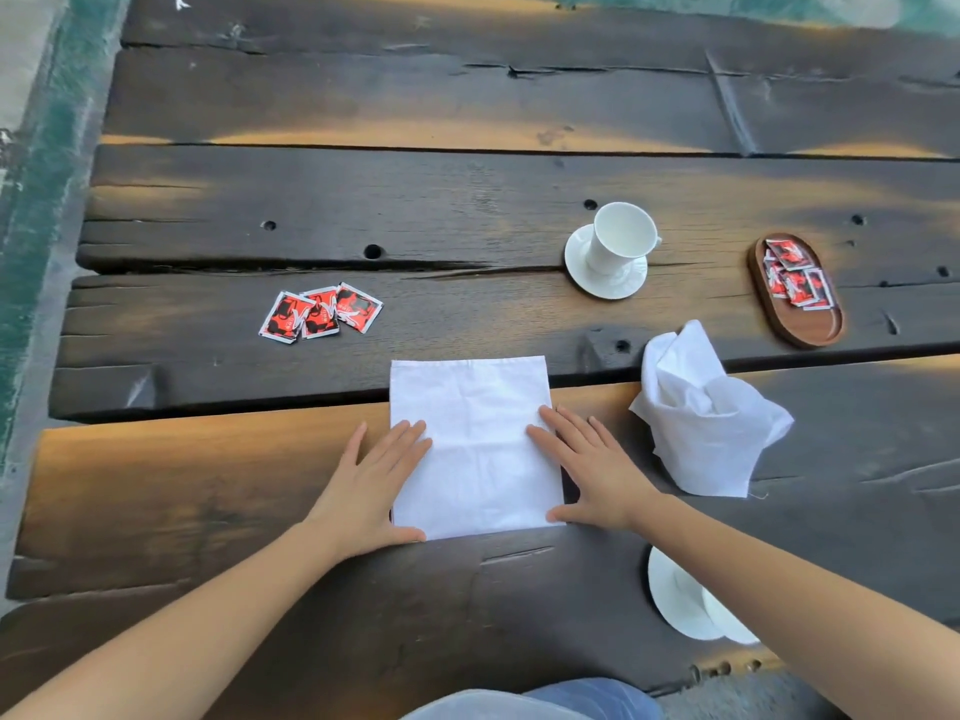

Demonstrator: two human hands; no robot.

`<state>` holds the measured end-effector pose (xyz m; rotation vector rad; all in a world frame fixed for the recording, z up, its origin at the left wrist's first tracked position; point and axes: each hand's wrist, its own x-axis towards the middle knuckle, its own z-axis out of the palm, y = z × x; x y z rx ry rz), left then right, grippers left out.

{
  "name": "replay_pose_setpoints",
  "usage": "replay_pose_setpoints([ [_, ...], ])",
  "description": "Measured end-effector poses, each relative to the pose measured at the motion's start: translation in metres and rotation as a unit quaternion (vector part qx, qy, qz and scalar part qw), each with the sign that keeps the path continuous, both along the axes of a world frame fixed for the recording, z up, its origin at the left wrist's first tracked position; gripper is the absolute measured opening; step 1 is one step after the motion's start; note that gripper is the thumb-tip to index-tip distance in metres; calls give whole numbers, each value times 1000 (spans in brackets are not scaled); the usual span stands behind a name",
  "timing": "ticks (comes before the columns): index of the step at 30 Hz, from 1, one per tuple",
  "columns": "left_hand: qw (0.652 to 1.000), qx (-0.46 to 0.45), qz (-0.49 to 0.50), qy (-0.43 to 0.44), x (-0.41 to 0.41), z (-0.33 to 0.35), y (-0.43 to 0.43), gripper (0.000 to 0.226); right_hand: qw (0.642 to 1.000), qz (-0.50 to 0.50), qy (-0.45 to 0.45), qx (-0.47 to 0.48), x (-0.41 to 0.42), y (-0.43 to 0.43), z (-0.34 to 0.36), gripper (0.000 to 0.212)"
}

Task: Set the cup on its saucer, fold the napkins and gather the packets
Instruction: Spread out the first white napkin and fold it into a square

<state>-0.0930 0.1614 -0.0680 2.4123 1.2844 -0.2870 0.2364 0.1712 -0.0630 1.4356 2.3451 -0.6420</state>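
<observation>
**A:** ok so where's the napkin at right now?

**B:** The flat napkin (472,444) is in the lower middle of the frame, spread out as a tidy rectangle on the wooden table (208,475). The left hand (371,485) lies palm down on its left edge, fingers straight, thumb at the bottom corner. The right hand (592,470) is doing the same on the right edge. Both are just pressing flat, neither is gripping anything.

**A:** and the second one?

**B:** The crumpled napkin (701,418) is just right of the flat one, bunched in a loose heap. It's near the right hand, but I can't tell if they touch.

**A:** cup?

**B:** The white cup (618,241) stands mouth up on its saucer (608,280), right of centre, above the heap. Three red-and-black loose packets (322,311) lie overlapping left of centre, well apart from the cup. The tray packets (792,275) are piled at the upper end of an oval wooden tray (802,324) near the right edge. There's also a white dish (675,600) at the bottom right, mostly hidden under the right forearm, so I can't make out more than that.
</observation>
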Motion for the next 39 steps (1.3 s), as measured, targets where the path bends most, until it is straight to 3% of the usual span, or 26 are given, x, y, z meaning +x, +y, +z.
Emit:
replay_pose_setpoints([
  [2, 998, 45, -18, -39, -3, 5, -17, 79, 998, -4, 45, 43, -3, -11, 5, 83],
  [5, 998, 35, -4, -58, -5, 6, -39, 48, 992, -8, 99, 80, -4, -36, 6, 53],
  [11, 997, 37, -9, -64, -8, 9, -40, 24, 994, -51, 85, 35, 0, -56, 0, 35],
  [21, 996, 61, -4, -71, -4, 21, -42, 26, 990, -96, 92, 42, -3, -57, 5, 9],
  [26, 992, 12, 61, -107, -1, 18, -50, 5, 977, -140, 157, 37, -9, -60, 13, 8],
  [30, 985, -29, 92, -144, -3, 19, -58, 20, 952, -238, 193, 2, -9, -62, 20, 7],
  [34, 982, -72, 93, -146, -2, 21, -54, 58, 931, -278, 236, -12, -11, -61, 30, 8],
  [39, 970, -79, 158, -168, -5, 20, -36, 27, 912, -303, 276, -33, -15, -61, 42, 15],
])
